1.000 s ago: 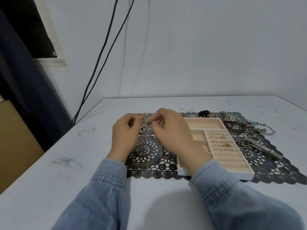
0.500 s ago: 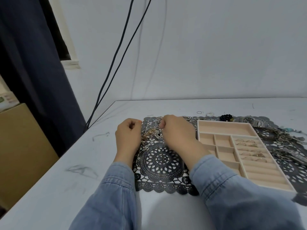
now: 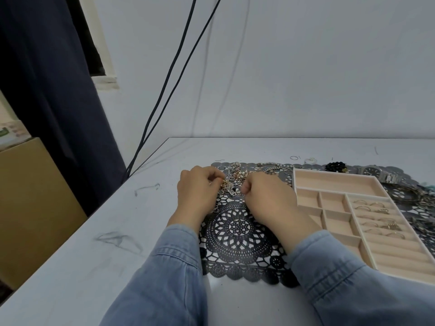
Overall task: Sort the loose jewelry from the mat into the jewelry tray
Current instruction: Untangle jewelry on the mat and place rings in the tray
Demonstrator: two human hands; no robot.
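At the far left a dark curtain (image 3: 58, 102) hangs beside a cardboard box (image 3: 30, 203). Two black cables (image 3: 169, 81) run down the wall to the table's rear left corner. The white table (image 3: 94, 231) carries a black lace mat (image 3: 237, 234).

The left hand (image 3: 197, 196) rests at the mat's left edge, fingers curled and pinched on a tangled pile of chains (image 3: 231, 182). The pile lies on the mat's rear left area, between the two hands. The right hand (image 3: 266, 196) sits just right of the pile, also curled into a narrow pinch at the chains; which strand each hand grips cannot be told. Both forearms wear denim sleeves (image 3: 169, 278).

To the right of the right hand, the jewelry tray (image 3: 334, 178) lies on the mat. Its rear long compartment and small square compartments appear bare; several rings (image 3: 376, 210) sit in the slotted ring rows on its right side. Behind the tray lie a black beaded bracelet (image 3: 336, 166) and a wristwatch (image 3: 374, 172). More bracelets (image 3: 412, 196), blurred, lie on the mat at the far right.
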